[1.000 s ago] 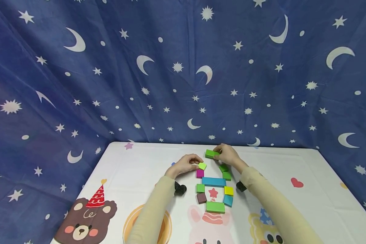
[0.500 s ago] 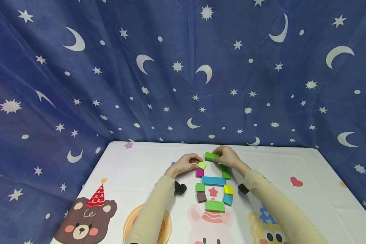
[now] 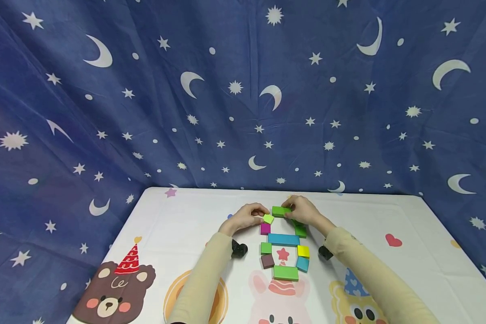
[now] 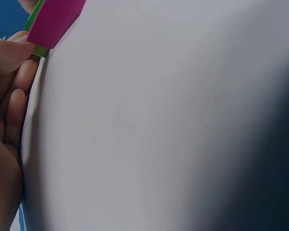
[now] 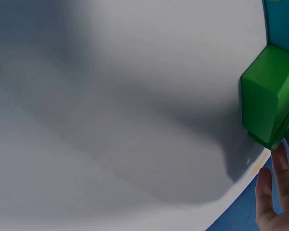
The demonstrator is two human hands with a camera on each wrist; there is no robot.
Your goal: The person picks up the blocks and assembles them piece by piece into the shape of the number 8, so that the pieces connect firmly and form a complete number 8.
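In the head view my left hand (image 3: 245,218) pinches a small lime block (image 3: 268,219) just behind a magenta block (image 3: 265,229). The left wrist view has the thumb and fingers at the lime block's edge, partly behind the magenta block (image 4: 55,21). My right hand (image 3: 304,210) holds the right end of a long green block (image 3: 279,211) at the far end of the layout, close to the lime block. Beneath this hand, a green block is mostly covered, with another green block (image 3: 301,231) in front of it. The right wrist view shows a green block (image 5: 262,108) near my fingers.
A long blue block (image 3: 283,240) crosses the layout's middle. Nearer lie a small green block (image 3: 266,248), a brown block (image 3: 267,261), a yellow block (image 3: 303,251), a teal block (image 3: 302,264) and a long light green block (image 3: 285,273). A blue curtain (image 3: 227,112) hangs behind the table.
My right hand has drawn the long green block slightly nearer, toward the lime block and the green blocks on the right. My left hand stays at the lime block.
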